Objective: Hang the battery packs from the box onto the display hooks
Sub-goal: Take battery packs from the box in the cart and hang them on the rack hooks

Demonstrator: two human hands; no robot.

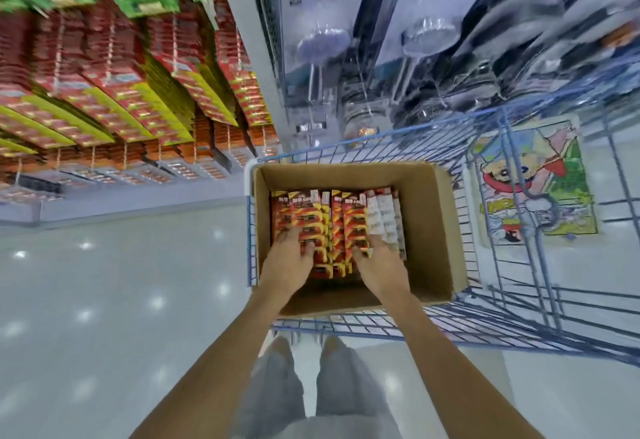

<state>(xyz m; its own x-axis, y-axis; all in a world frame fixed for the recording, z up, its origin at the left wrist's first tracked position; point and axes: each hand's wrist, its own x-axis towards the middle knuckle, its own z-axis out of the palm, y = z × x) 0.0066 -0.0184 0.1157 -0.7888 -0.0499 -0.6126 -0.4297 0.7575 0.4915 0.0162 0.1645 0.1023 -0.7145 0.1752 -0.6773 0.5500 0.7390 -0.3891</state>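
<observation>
Both hands reach into the box (429, 231) of battery packs (341, 217).
The left hand (287, 262) and right hand (379, 262) lie on the packs, which stand in the cardboard box in a blue cart (381, 329); the fingers bend down among them, and whether they grip cannot be told.

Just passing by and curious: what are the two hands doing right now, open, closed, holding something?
Left hand: fingers curled round battery packs in the box.
Right hand: fingers curled round battery packs too.
</observation>
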